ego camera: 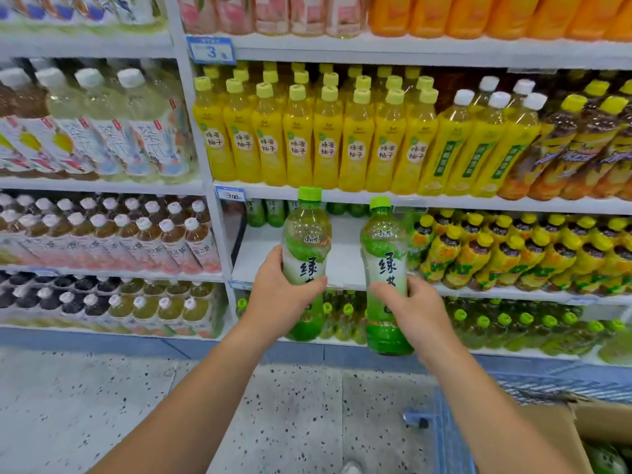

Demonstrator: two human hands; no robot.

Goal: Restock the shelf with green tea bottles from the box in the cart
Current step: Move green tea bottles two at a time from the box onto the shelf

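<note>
At frame center, the left hand (278, 295) gripped one green tea bottle (305, 265) and the right hand (412, 304) another bottle (384, 268), both upright before the bare shelf (345, 265). Full, they probably felt heavy, stiff and slick; mid-label holds suited them.

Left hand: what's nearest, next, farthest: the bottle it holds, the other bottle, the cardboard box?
1. Left bottle: held by the left hand.
2. Right bottle: beside it, in the right hand.
3. Cardboard box: far lower right.
</note>
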